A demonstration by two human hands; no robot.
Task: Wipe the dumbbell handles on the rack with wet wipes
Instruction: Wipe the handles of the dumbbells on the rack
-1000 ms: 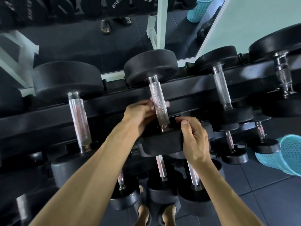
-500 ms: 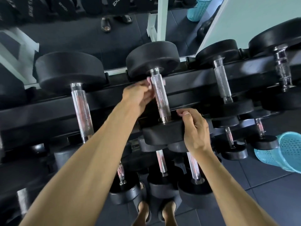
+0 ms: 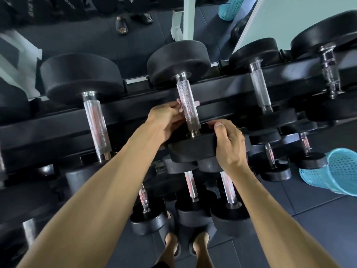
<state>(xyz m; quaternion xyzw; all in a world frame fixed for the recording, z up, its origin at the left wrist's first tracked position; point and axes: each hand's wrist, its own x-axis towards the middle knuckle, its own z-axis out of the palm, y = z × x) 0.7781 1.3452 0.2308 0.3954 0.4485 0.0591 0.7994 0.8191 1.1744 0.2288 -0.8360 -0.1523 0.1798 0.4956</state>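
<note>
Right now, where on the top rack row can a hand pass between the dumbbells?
Open gaps lie on each side of the middle handle, toward the left handle and the right handle. It is crowded at the middle one: the left hand holds a wipe there and the right hand grips its near head.

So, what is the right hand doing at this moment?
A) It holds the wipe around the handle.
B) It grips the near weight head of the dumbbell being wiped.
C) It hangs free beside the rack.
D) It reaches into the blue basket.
B: the right hand curls over the edge of the near weight head, thumb on top, while the left hand presses the wipe against the handle.
</note>
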